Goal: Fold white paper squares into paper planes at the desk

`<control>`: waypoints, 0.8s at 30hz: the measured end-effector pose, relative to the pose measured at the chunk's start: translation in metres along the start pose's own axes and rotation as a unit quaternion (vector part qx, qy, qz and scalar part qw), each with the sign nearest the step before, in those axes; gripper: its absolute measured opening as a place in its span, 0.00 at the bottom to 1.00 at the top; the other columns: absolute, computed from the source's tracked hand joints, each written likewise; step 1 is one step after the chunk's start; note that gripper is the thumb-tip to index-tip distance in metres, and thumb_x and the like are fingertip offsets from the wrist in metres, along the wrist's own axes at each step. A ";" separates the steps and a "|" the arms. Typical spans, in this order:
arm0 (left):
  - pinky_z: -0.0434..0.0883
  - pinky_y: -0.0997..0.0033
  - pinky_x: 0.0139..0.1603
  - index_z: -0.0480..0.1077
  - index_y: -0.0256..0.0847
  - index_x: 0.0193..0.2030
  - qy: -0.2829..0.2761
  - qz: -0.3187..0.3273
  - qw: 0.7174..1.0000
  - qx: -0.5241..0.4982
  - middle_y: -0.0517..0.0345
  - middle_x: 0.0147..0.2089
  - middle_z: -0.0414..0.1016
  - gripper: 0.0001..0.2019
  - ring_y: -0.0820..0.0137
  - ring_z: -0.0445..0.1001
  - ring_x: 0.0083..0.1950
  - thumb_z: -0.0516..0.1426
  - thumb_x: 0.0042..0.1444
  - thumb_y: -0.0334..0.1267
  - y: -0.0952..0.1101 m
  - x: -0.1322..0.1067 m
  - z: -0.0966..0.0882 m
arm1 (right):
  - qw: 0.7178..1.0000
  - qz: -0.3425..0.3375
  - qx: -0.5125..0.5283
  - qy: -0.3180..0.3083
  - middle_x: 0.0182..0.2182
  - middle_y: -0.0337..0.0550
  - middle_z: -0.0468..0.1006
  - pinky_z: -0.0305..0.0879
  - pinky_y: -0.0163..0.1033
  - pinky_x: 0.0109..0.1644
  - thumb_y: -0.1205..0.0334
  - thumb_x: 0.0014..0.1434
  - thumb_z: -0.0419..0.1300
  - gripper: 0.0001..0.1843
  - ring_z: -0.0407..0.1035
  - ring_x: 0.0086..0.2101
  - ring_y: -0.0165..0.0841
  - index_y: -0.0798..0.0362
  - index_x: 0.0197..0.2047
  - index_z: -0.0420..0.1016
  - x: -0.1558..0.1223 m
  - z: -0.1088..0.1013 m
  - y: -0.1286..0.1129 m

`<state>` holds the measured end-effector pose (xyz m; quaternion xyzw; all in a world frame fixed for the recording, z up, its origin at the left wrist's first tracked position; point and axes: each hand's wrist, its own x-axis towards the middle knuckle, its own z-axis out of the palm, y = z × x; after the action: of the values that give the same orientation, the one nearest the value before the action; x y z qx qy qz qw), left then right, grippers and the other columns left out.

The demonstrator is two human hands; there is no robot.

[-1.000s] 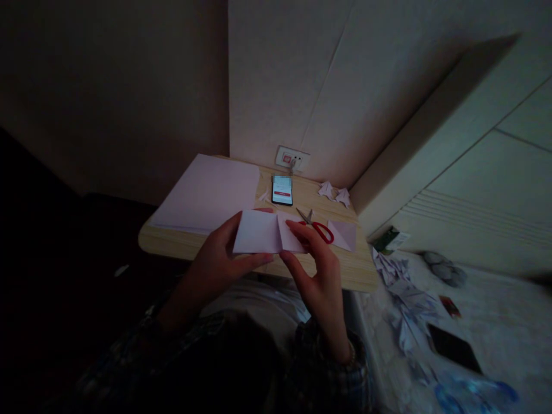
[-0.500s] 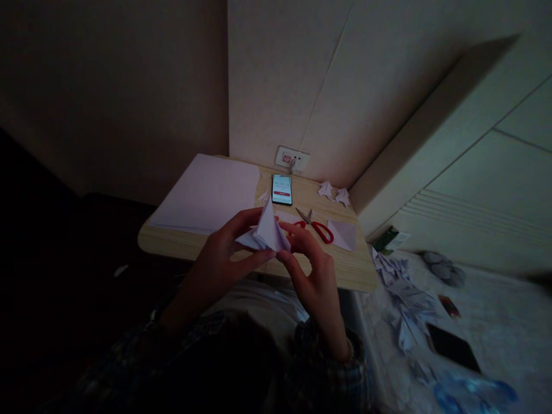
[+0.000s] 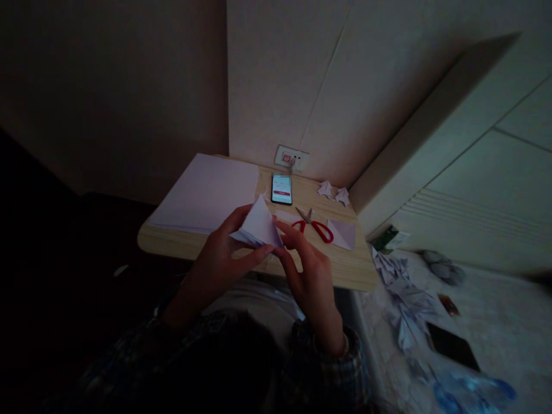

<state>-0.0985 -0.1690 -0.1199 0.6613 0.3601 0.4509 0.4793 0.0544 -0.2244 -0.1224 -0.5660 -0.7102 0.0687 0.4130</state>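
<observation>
A white folded paper [image 3: 259,227], collapsed into a pointed triangular shape, is held above the near edge of a small wooden table [image 3: 345,270]. My left hand [image 3: 222,259] grips its left side, thumb underneath and fingers behind. My right hand [image 3: 308,270] pinches its right edge with fingers curled. Both hands are closed on the paper. Red-handled scissors [image 3: 317,227] lie on the table just right of my hands, beside a folded paper triangle [image 3: 342,233].
A stack of white sheets [image 3: 207,192] covers the table's left part. A lit phone [image 3: 282,189] lies at the back by a wall socket [image 3: 292,156], with crumpled folded pieces [image 3: 334,191] at the back right. On the bed to the right lie several folded papers [image 3: 405,302] and a dark phone [image 3: 452,345].
The paper was a flat creased rectangle held spread between both hands; it has collapsed into a pointed triangular form. Both hands drew closer together and shifted slightly left.
</observation>
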 end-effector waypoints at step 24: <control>0.72 0.65 0.51 0.65 0.37 0.58 0.007 0.022 0.997 0.071 0.47 0.55 0.74 0.25 0.62 0.76 0.50 0.57 0.53 0.38 -0.003 -0.001 0.006 | 0.999 -0.050 -0.017 0.007 0.62 0.52 0.62 0.59 0.51 0.62 0.74 0.55 0.53 0.29 0.58 0.61 0.41 0.52 0.60 0.59 0.001 0.007 -0.001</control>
<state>-0.0928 -0.1709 -0.1240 0.6984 0.3794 0.4392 0.4189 0.0492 -0.2209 -0.1262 -0.5374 -0.7353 0.0321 0.4117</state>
